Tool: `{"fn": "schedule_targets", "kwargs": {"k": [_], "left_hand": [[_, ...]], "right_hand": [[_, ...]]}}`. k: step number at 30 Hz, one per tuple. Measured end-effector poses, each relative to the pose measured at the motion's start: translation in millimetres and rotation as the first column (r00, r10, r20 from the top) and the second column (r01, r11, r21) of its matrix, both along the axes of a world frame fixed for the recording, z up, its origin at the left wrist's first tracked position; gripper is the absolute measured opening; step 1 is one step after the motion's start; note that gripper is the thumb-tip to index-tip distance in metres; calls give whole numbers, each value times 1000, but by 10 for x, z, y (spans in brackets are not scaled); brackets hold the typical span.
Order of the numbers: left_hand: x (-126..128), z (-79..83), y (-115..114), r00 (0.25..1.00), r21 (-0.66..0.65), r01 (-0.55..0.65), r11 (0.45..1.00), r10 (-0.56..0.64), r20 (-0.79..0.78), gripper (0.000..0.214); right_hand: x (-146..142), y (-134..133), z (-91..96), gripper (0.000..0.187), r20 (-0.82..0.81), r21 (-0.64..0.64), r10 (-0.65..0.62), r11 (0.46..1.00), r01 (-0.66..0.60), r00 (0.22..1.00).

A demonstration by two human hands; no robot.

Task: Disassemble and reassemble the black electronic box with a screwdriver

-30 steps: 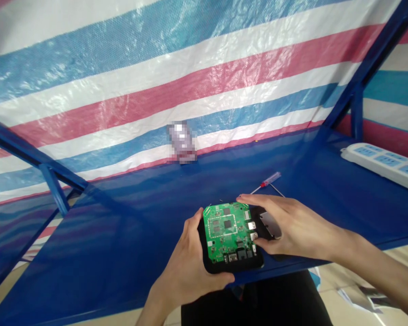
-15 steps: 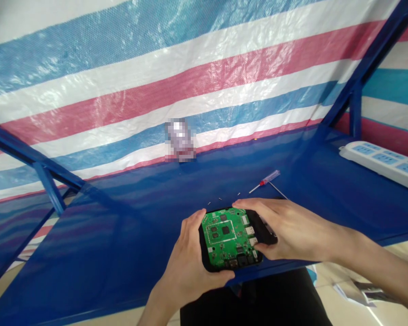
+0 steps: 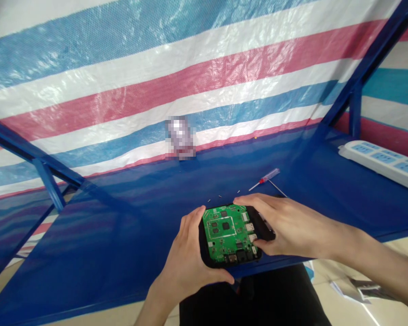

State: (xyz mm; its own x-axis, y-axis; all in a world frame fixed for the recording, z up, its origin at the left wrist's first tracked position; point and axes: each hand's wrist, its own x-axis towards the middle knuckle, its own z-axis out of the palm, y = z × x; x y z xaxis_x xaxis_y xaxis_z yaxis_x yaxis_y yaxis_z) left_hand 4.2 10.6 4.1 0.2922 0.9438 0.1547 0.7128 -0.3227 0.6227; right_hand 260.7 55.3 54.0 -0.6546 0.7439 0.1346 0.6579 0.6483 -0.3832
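Left hand (image 3: 187, 258) and right hand (image 3: 289, 226) grasping a green circuit board (image 3: 224, 233) in a black casing (image 3: 203, 249), at the near edge of the blue table (image 3: 122, 240), screwdriver (image 3: 270, 175) lying closer to the far edge

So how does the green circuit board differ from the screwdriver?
The circuit board is flat and squarish; the screwdriver is long and thin. The circuit board is green; the screwdriver has a purplish handle and red collar. The circuit board sits in a black case between the left hand and right hand; the screwdriver lies on the blue table, untouched.
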Motion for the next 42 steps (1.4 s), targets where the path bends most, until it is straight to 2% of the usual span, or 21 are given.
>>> {"fn": "schedule_targets", "kwargs": {"k": [7, 14, 23, 30, 40, 42], "left_hand": [[18, 11, 14, 999, -14, 5, 1000, -6, -40, 130], [3, 2, 13, 997, 8, 24, 1000, -24, -69, 123], [6, -21, 44, 996, -66, 5, 998, -12, -93, 128], [-7, -18, 47, 999, -102, 0, 995, -5, -43, 129], [-35, -68, 59, 999, -59, 30, 998, -32, -20, 127], [-35, -70, 65, 999, -66, 30, 997, -33, -36, 126]], "right_hand": [[9, 31, 25, 71, 29, -45, 27, 999, -26, 999], [5, 25, 54, 67, -9, -92, 42, 995, -42, 999], [11, 66, 52, 67, -54, -200, 28, 979, -38, 998], [25, 68, 30, 64, -88, -208, 32, 977, -49, 996], [59, 59, -44, 65, -91, -185, 48, 981, -65, 995], [68, 57, -59, 60, -92, -175, 64, 981, -79, 994]]}}
